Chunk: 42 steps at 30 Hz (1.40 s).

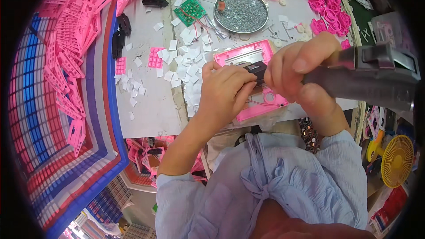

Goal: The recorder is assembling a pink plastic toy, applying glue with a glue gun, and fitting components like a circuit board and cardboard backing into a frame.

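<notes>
The left hand (226,87) arches palm-down, fingers grasping the black part (257,67) at their one o'clock. The right hand (297,68) curls tightly around a grey tool (367,82) extending toward three o'clock. Beneath both spreads the pink frame (248,114).

Frame centre: shell (226,57) bright pink, small part (255,67) black. Right of centre: tool (354,84) reads dark grey from where I stand. Upper centre: circuit board (191,10) green, heaped metal bits (243,15) silver-grey. Upper left: lattice pieces (75,26) pink; sheet (106,93) striped blue, red, whitish. Lower centre: blouse (292,186) plain pale blue. Right edge: fan (397,161) yellow.
</notes>
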Each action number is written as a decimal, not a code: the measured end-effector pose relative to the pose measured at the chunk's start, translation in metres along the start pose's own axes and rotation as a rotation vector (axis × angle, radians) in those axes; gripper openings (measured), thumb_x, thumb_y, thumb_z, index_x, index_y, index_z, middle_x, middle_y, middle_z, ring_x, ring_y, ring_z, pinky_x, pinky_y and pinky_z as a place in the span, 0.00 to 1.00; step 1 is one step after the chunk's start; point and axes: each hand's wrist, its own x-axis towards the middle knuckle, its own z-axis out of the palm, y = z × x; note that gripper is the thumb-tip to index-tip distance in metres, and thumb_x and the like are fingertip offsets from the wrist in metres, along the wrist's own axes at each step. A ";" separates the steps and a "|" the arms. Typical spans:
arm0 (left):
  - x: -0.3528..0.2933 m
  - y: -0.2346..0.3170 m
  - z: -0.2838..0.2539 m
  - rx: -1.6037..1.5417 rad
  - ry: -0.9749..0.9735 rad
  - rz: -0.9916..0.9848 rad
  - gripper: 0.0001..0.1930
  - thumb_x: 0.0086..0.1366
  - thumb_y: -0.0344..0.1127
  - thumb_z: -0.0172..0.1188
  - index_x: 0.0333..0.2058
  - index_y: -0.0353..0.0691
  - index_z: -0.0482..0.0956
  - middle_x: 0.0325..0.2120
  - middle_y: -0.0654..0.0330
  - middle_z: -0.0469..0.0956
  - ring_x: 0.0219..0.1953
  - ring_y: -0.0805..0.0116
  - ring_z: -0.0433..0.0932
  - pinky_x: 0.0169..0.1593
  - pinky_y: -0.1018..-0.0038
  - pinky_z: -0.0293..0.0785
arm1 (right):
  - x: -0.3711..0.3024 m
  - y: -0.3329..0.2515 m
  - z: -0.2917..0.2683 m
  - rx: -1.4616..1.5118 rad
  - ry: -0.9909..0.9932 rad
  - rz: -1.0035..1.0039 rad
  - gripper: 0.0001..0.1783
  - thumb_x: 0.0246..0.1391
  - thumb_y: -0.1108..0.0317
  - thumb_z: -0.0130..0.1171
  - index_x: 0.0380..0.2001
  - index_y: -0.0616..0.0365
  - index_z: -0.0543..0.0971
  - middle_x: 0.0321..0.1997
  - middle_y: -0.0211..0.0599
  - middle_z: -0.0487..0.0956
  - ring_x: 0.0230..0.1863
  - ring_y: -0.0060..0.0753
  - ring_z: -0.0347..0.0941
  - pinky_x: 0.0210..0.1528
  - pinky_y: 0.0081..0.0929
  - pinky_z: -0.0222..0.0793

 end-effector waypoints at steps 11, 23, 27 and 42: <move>-0.008 0.002 0.002 0.095 0.092 0.002 0.13 0.50 0.38 0.73 0.32 0.45 0.79 0.29 0.66 0.78 0.35 0.67 0.76 0.50 0.61 0.57 | 0.000 0.006 0.009 -0.153 -0.041 0.021 0.19 0.59 0.58 0.66 0.43 0.52 0.67 0.18 0.25 0.67 0.18 0.23 0.63 0.23 0.27 0.64; -0.037 -0.015 0.014 0.321 0.082 -0.075 0.28 0.48 0.48 0.73 0.47 0.48 0.78 0.35 0.68 0.77 0.40 0.68 0.73 0.50 0.59 0.53 | 0.000 0.045 -0.001 -0.191 -0.157 -0.021 0.15 0.61 0.67 0.61 0.44 0.56 0.66 0.22 0.33 0.70 0.22 0.23 0.63 0.27 0.27 0.64; -0.036 -0.017 0.015 0.271 0.098 -0.070 0.28 0.48 0.47 0.73 0.48 0.48 0.78 0.35 0.68 0.77 0.38 0.68 0.73 0.49 0.60 0.53 | 0.002 0.049 -0.005 -0.256 -0.229 -0.021 0.14 0.60 0.69 0.61 0.44 0.56 0.67 0.23 0.33 0.70 0.23 0.23 0.64 0.27 0.27 0.65; -0.036 -0.018 0.019 0.257 0.156 0.006 0.21 0.51 0.44 0.71 0.42 0.44 0.77 0.38 0.67 0.78 0.41 0.66 0.73 0.49 0.57 0.53 | 0.012 0.045 -0.008 -0.479 -0.431 0.025 0.13 0.56 0.70 0.62 0.39 0.60 0.69 0.24 0.34 0.72 0.24 0.28 0.70 0.28 0.31 0.69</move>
